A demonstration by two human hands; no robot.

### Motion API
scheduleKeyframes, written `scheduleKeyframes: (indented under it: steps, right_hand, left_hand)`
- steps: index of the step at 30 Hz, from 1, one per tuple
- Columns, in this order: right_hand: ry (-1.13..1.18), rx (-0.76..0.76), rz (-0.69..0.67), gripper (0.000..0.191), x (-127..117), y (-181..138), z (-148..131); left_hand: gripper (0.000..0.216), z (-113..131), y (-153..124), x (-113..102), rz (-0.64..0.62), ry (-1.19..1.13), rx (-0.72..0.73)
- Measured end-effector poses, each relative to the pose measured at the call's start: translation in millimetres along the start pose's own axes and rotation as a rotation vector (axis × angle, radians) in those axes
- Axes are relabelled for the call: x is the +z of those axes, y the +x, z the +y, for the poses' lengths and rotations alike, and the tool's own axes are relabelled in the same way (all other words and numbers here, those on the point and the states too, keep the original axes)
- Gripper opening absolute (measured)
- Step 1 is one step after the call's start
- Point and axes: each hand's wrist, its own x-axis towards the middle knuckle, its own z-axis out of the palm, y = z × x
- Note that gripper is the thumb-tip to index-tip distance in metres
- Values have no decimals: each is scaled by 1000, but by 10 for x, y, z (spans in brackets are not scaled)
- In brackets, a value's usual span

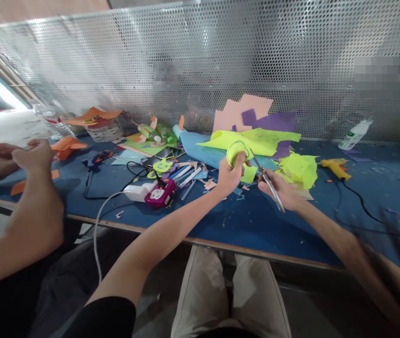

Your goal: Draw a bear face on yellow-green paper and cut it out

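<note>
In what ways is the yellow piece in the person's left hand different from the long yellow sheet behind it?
The yellow piece is small; the long yellow sheet is much larger. The piece is held up in the left hand, while the sheet lies on the pile. The piece has a rounded edge; the sheet is stretched out lengthwise. Both are bright yellow-green.

The tabletop (252, 230) lies free before the right hand (287, 190); a yellow sheet (256, 140) bars the back, a magenta adapter (161, 193) the left.

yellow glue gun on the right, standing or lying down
Lying down: the yellow glue gun rests lengthwise against the blue tabletop, no stand showing.
</note>
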Motion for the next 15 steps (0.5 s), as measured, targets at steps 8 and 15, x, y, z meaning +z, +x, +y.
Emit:
scheduleKeyframes:
  steps: [8,15]
  right_hand:
    - [77,-50,-50,56,4,-30,-91]
    - [29,-116,-49,62,3,-41,-118]
  left_hand:
    - [52,63,-43,13,-77,56,22]
    - [54,112,-60,15,-117,31,18]
